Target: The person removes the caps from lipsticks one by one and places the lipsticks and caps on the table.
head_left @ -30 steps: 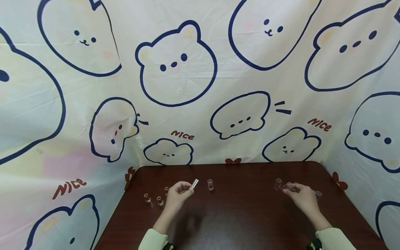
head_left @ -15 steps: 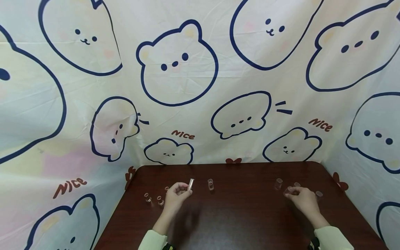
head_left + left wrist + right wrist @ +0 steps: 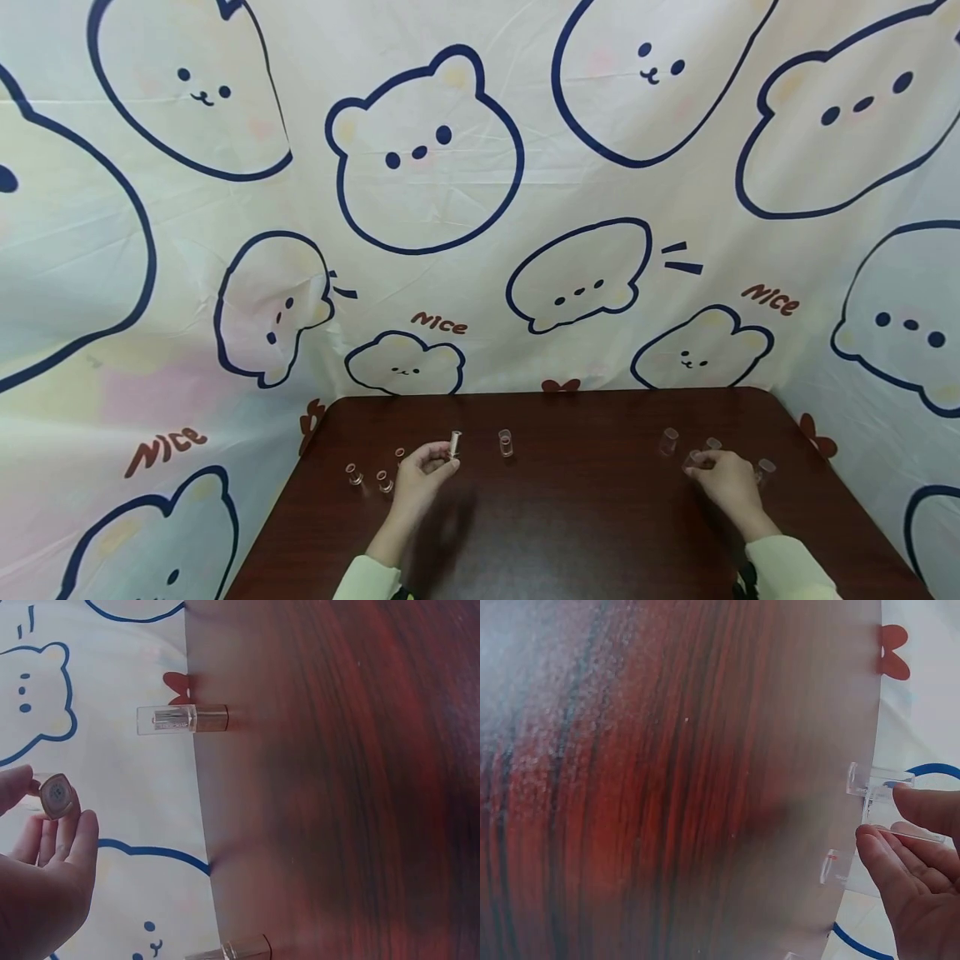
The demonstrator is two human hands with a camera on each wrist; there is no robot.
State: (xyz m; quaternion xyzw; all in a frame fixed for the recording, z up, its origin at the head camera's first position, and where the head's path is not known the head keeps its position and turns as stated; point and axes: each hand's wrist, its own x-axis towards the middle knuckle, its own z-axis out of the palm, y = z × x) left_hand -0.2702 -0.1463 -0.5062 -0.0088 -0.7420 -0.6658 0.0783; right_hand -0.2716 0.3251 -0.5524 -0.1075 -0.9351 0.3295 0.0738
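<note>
My left hand (image 3: 422, 477) pinches a small lipstick tube (image 3: 454, 444) between thumb and fingers, nearly upright above the table. The tube's round base (image 3: 57, 796) faces the left wrist camera. To its right a lipstick with a clear cap (image 3: 506, 444) stands on the table. Several more tubes, such as this uncapped-looking one (image 3: 385, 482), stand left of that hand; one is partly hidden behind it. On the right, the thumb and fingers of my right hand (image 3: 726, 482) pinch a clear cap (image 3: 870, 806). Other clear caps (image 3: 669, 442) stand around that hand.
The dark brown wooden table (image 3: 555, 517) has a glossy top. A pale cloth (image 3: 480, 283) printed with cartoon bears hangs behind it and along both sides. One clear cap (image 3: 765, 469) stands just right of my right hand.
The tube in my left hand has tilted to nearly upright and shifted slightly left. My right hand has moved slightly down and right, leaving a clear cap behind it more visible.
</note>
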